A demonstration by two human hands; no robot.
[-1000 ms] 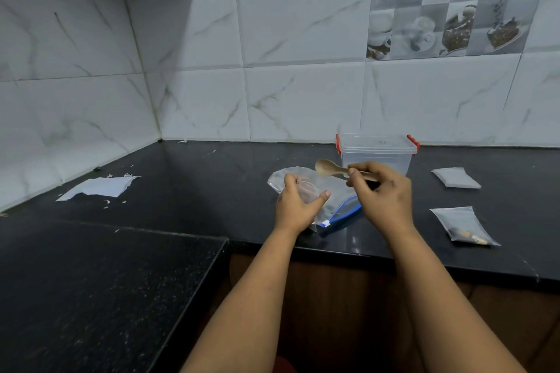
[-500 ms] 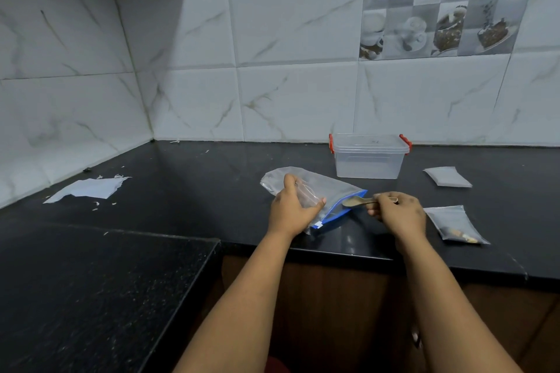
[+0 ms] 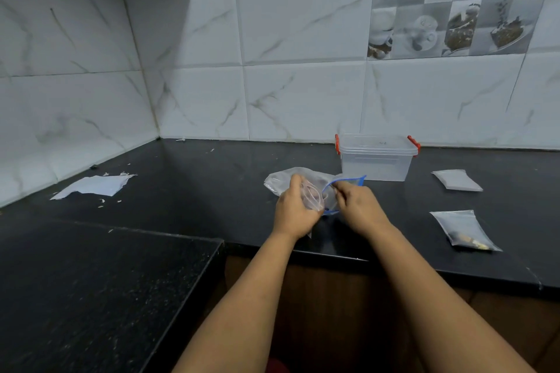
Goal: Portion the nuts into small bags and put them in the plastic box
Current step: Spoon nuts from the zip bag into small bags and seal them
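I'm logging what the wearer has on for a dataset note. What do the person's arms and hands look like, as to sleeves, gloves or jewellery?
Both forearms are bare up to the frame's bottom edge: no sleeves show. The left hand and right hand wear no gloves, and no watch, bracelet or ring is visible.

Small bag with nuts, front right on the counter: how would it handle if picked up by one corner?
The small bag with nuts looks like thin clear film lying flat, so probably floppy. Its few nuts sit bunched at the near end, so that end would likely sag and swing. Probably light, and the glossy film may be slippery.
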